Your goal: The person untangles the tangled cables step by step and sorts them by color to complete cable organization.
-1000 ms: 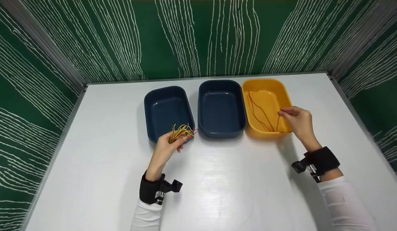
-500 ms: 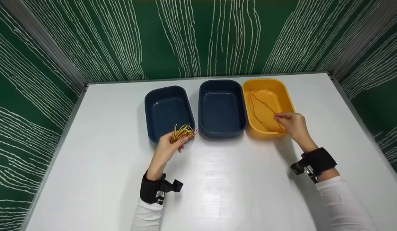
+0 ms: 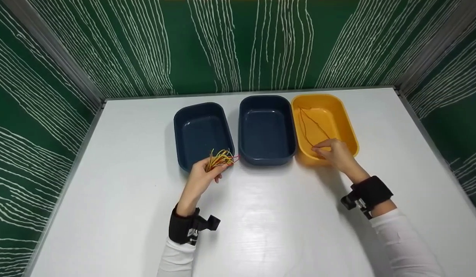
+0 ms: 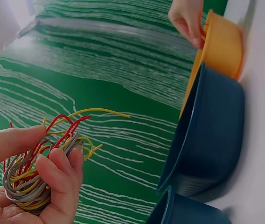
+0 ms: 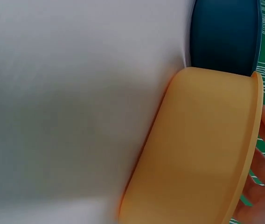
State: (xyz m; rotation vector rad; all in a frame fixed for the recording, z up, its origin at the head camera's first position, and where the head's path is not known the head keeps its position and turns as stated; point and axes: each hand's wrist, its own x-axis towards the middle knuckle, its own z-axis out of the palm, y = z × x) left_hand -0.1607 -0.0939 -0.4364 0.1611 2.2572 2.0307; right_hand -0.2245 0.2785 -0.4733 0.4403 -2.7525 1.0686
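Observation:
In the left wrist view my left hand [image 4: 60, 186] grips a looped bundle of thin cords [image 4: 27, 184] in red, yellow and grey, several ends sticking out past the fingertips. The head view has this left hand [image 3: 199, 179] above the near right corner of the left dark blue bin [image 3: 176, 134]. My right hand [image 3: 336, 154] reaches over the near side of the yellow bin [image 3: 349, 127], thumb and forefinger pinching a thin cord [image 3: 302, 123] that lies in a loop on its floor. The right wrist view hides those fingertips behind the yellow wall [image 5: 198, 149].
A second dark blue bin [image 3: 267, 159] stands between the other two, close against the yellow one. All three rest on a white table [image 3: 261, 223], with green white-streaked panels [image 3: 199, 46] behind and at the sides.
My right hand has moved left and slightly down inside the yellow bin's near end, lowering the cord, whose hanging strand now lies down. The left hand with its bundle has barely moved.

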